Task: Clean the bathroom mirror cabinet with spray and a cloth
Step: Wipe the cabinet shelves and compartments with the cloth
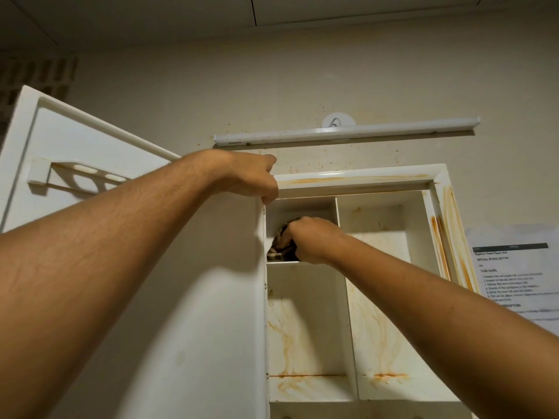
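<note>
Left hand point(248, 176): I see it closed over the cabinet point(357, 180) frame's top left corner.
Right hand point(311, 240): I see it clutching the cloth point(279, 244).
Cloth: top left compartment, against the shelf.

Dim, warm indoor light fills the frame, with the ceiling and upper left corner darkest. A soft shadow of the left arm point(121, 237) falls across the cabinet door point(196, 297). Glare streaks the cabinet's point(348, 178) top edge. Wide-angle distortion bows the edges; the printed sheet point(514, 267) is blurred.

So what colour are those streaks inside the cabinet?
Orange-brown, rust-like streaks on the white cabinet, head view.
</note>
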Demonstrator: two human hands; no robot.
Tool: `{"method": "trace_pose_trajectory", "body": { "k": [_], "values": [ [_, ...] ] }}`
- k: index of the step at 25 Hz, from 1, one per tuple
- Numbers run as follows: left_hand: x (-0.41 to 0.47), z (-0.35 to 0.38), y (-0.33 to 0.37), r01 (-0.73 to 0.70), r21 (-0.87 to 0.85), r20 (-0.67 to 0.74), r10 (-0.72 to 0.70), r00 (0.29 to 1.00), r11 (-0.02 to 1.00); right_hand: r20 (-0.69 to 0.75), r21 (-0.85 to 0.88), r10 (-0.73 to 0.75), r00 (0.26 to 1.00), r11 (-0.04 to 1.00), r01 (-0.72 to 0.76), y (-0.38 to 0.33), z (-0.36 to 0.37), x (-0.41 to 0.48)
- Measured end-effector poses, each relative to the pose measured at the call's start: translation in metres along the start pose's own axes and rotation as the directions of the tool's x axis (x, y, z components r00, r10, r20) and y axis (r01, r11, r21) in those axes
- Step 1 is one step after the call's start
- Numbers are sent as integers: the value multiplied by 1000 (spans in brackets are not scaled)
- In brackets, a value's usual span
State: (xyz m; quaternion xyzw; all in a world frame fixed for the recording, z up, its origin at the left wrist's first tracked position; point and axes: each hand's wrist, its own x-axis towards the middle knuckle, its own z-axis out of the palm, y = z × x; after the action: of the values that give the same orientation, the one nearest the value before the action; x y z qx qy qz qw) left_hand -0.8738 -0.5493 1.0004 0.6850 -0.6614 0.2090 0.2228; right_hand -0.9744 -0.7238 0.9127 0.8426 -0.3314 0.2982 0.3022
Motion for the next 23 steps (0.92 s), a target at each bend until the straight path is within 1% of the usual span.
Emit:
{"method": "trace_pose_trajectory", "body": {
  "k": [1,2,3,4,5,6,7,8,9,10,12,13,14,15,16,17,18,19,20,21,23],
  "values": [
    [0,0,0,0,1,3,0,1000,1000,-91,-26,74,993,997,-77,2,2,-1],
    [0,0,0,-2,4,8,2,1000,1000,-186,4,154,970,988,-156,0,5,-1],
    [0,2,0,-2,6,12,2,1000,1000,-246,58,208,947,978,-200,-3,6,1],
    [1,3,-1,-6,11,10,5,1000,1000,-272,117,213,939,975,-187,-8,5,3],
    [2,2,-1,-8,16,8,8,1000,1000,-248,152,164,955,980,-129,-12,4,7],
    [2,2,-1,-7,10,10,7,1000,1000,-199,143,77,977,989,-49,-13,2,9],
    [2,2,-1,-8,2,10,8,1000,1000,-130,71,-8,992,997,18,-15,-2,9],
    [2,1,0,-10,-3,4,10,1000,1000,-76,-46,-55,996,998,52,-16,-4,6],
    [2,1,0,-12,-7,0,12,1000,1000,-64,-143,-43,997,989,34,-15,-3,3],
    [2,1,0,-16,-10,-1,16,1000,1000,-94,-170,20,995,985,-36,-11,-2,1],
    [2,2,-1,-20,-5,15,20,1000,1000,-218,-145,163,962,970,-197,-5,2,-1],
    [2,3,-1,-21,0,20,21,1000,1000,-270,-121,190,944,966,-229,-5,4,1],
    [3,4,-2,-24,8,21,24,999,1000,-287,-114,179,941,969,-219,-8,4,3],
    [4,3,-3,-25,9,19,24,1000,1000,-260,-111,111,959,983,-144,-10,2,8],
    [4,3,-4,-22,3,19,22,1000,1000,-205,-101,11,979,994,-32,-11,1,11],
    [4,3,-3,-22,1,24,22,999,1000,-118,-107,-77,990,992,64,-11,-1,13],
    [4,3,-3,-23,-2,28,23,999,1000,-29,-139,-120,992,984,115,-9,-3,11],
    [4,4,-3,-23,-7,27,23,999,1000,29,-189,-111,993,975,114,-7,-5,6],
    [3,4,-2,-25,-10,27,25,999,1000,37,-232,-62,997,970,69,-5,-7,2],
    [3,3,-3,-26,-12,29,26,999,1000,-7,-258,10,1000,966,-11,-4,-6,-2],
    [2,3,-3,-32,-5,30,32,999,999,-126,-259,164,978,947,-192,-2,-3,-5]
  ]
}}
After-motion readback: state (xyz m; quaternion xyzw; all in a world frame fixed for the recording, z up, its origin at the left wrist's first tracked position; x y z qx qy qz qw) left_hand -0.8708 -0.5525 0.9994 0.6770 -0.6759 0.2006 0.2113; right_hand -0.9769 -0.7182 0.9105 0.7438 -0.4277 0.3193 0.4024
